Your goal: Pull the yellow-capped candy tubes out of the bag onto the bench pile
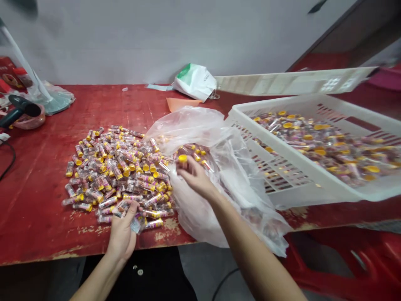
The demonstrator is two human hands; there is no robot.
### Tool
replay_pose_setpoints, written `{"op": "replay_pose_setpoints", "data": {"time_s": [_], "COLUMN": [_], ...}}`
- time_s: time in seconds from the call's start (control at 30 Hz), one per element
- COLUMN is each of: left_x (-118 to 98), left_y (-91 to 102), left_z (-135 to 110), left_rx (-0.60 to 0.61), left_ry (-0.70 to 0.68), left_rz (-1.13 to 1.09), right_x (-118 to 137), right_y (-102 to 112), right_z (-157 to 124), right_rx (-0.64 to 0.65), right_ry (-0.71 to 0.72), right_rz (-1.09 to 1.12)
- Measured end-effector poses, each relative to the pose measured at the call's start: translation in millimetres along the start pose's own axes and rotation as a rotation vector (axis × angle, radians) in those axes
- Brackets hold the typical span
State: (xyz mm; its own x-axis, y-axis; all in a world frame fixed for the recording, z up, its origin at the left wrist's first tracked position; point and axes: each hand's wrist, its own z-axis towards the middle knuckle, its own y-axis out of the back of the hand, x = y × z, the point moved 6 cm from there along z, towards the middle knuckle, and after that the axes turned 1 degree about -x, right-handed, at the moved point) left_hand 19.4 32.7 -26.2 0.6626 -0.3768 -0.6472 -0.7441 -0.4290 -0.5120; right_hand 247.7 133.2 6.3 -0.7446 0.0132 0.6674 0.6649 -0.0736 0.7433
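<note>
A large pile of small clear tubes with yellow caps [115, 169] lies on the red table [37, 196]. My left hand [123, 230] is at the pile's near edge, fingers curled around one or two tubes. My right hand [194, 174] pinches a single yellow-capped tube [182, 159] at the mouth of a crumpled clear plastic bag [219, 167] that holds a few more tubes.
A white plastic crate [282, 194] full of the same tubes sits at the right, tilted over the table edge. A white lid [291, 81], a white-green pouch [194, 81] and an orange sheet [180, 103] lie at the back. A black tool [19, 109] and a bowl are far left.
</note>
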Motion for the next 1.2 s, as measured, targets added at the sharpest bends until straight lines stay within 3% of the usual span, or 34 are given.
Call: {"op": "replay_pose_setpoints", "data": {"time_s": [0.07, 0.17, 0.27, 0.37, 0.5, 0.6, 0.7, 0.83, 0.93, 1.1, 1.2], "left_x": [1, 2, 3, 3, -3, -8, -10, -10, -8, -5, -3], "left_y": [-6.6, -10.1, -4.3, 2.8, 4.2, 3.1, 0.6, 5.5, 10.2, 5.8, 5.2], "left_z": [-1, -3, -5, -8, -10, -12, -12, -11, -9, -10, -11], "left_rx": [-0.006, 0.003, 0.017, 0.029, 0.014, -0.039, -0.04, -0.073, -0.095, -0.035, -0.03], "left_ry": [-0.04, -0.089, -0.062, -0.042, -0.152, -0.213, -0.169, -0.097, -0.089, -0.101, -0.082], "left_rz": [-0.049, -0.1, -0.099, -0.057, -0.04, -0.088, -0.123, -0.127, -0.113, -0.1, -0.096], "right_x": [34, 68, 74, 74, 78, 79, 75, 63, 57, 72, 74], "right_y": [-29, -58, -68, -69, -76, -79, -79, -60, -46, -40, -39], "right_z": [-44, -85, -93, -89, -89, -89, -90, -98, -109, -124, -129], "right_rx": [0.158, 0.182, 0.12, 0.147, 0.217, 0.15, 0.144, -0.015, -0.113, -0.071, -0.189], "right_ry": [0.11, 0.159, 0.084, -0.014, -0.111, -0.118, -0.099, -0.003, 0.004, 0.049, 0.059], "right_rz": [0.293, 0.659, 0.805, 0.889, 0.981, 1.036, 1.094, 1.011, 1.104, 1.158, 1.097]}}
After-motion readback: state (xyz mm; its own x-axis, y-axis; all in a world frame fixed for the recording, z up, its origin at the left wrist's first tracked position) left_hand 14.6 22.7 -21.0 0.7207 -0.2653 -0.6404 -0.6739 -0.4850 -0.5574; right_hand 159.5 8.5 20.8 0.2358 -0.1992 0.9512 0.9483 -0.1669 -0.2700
